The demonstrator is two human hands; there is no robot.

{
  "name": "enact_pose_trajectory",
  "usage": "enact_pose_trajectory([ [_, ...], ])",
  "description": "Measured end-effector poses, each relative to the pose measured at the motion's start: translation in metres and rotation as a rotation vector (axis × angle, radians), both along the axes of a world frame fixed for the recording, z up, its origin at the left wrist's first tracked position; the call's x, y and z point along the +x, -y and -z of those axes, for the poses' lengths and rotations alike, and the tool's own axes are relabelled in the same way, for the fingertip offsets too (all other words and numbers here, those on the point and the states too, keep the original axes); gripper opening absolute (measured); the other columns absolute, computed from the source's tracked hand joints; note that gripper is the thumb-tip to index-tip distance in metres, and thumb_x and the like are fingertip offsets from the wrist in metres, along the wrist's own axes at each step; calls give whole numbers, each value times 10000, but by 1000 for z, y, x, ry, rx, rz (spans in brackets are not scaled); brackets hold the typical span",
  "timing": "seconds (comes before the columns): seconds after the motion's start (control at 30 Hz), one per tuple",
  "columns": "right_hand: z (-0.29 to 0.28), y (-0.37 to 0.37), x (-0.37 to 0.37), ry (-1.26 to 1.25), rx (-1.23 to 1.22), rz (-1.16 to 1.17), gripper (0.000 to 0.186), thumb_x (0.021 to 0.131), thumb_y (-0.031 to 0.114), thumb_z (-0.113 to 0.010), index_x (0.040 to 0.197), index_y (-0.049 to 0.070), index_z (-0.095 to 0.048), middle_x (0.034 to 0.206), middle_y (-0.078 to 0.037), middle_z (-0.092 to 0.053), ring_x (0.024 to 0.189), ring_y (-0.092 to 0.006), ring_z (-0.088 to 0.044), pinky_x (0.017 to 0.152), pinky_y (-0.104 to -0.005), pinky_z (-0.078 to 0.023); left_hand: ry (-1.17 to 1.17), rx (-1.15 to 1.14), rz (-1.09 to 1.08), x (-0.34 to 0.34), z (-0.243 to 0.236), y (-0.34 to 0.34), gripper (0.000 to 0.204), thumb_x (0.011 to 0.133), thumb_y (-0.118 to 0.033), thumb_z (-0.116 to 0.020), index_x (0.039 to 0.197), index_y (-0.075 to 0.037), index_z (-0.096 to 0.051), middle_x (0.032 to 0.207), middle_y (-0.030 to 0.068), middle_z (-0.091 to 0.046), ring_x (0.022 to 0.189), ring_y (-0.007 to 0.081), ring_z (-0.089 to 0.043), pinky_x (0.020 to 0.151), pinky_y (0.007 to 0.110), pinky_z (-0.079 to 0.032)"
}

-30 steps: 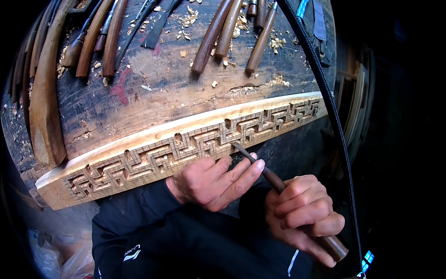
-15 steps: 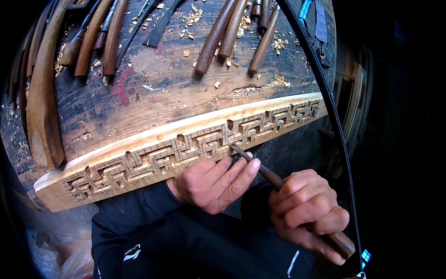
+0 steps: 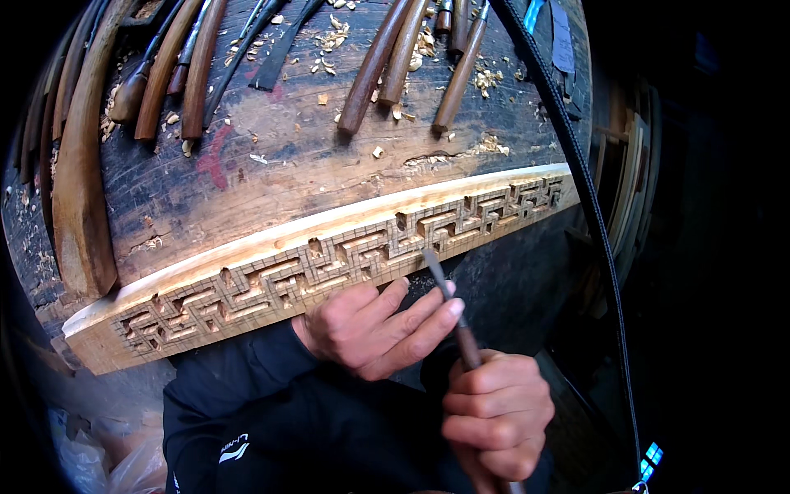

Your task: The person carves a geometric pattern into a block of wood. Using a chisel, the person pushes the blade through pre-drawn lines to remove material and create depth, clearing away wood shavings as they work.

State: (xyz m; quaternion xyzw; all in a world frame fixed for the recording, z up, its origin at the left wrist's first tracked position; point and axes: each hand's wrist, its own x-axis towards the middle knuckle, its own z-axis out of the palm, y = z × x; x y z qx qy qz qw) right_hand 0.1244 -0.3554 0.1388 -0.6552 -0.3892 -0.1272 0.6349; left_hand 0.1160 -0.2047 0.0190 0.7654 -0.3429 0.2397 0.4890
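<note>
A long pale wooden strip (image 3: 271, 234) lies slantwise along the workbench edge, its face carved with an angular fretwork over pencilled grid lines. My right hand (image 3: 499, 414) is wrapped round the brown handle of a wood chisel (image 3: 467, 344). The chisel's narrow metal blade points away from me, its tip at the strip's lower edge, right of the middle. My left hand (image 3: 370, 325) is at the strip's near edge, its outstretched fingertips against the chisel's shank near the blade. The left thumb is hidden.
On the wooden workbench (image 3: 304, 156) lie several wood-handled tools at the back, a large wooden mallet-like piece (image 3: 80, 210) at the left, and scattered shavings (image 3: 333, 37). A black cord (image 3: 605, 239) hangs down the right side. Clear plastic (image 3: 136, 469) is at lower left.
My right hand has swung left and slightly down, turning the chisel steeper in the picture. Its tip has moved a little right and up along the strip. My left hand stays nearly in place.
</note>
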Motion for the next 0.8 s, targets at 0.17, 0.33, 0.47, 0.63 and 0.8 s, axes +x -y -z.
enact_pose_trajectory([
  [0.17,4,10,23,-54,123,95,656,1105,696,-592,805,122,-488,546,-9,-591,334,-81,-484,350,-203,-372,-86,52,24,-1,-3,3,496,1030,-121,-727,1476,83,-649,1237,225,-834,942,263,-827,587,264,-531],
  [0.33,-3,11,30,-149,115,54,553,1060,592,-561,815,102,-490,572,-60,-615,341,-114,-494,345,-236,-379,-67,-3,-10,-2,0,5,458,1035,-65,-707,1451,118,-647,1194,246,-836,936,269,-841,584,266,-537],
  [0.47,-3,16,35,-218,105,-45,240,974,-95,-678,861,41,-515,659,-188,-688,394,-197,-574,380,-310,-458,-74,-10,-23,-3,1,5,443,1031,-41,-704,1432,139,-648,1168,255,-837,938,277,-850,578,268,-539],
  [0.63,-4,0,42,-229,42,37,605,1071,656,-529,844,97,-484,581,-74,-613,341,-126,-498,335,-249,-420,-24,7,-66,1,2,5,394,1028,-104,-713,1351,119,-744,1049,207,-840,844,245,-824,600,276,-570],
  [0.8,3,0,49,-228,35,52,734,1087,803,-485,852,108,-471,571,-59,-596,333,-114,-484,326,-240,-422,-10,37,-89,1,3,6,375,1043,-108,-710,1335,124,-749,1057,207,-843,856,234,-828,605,266,-563],
])
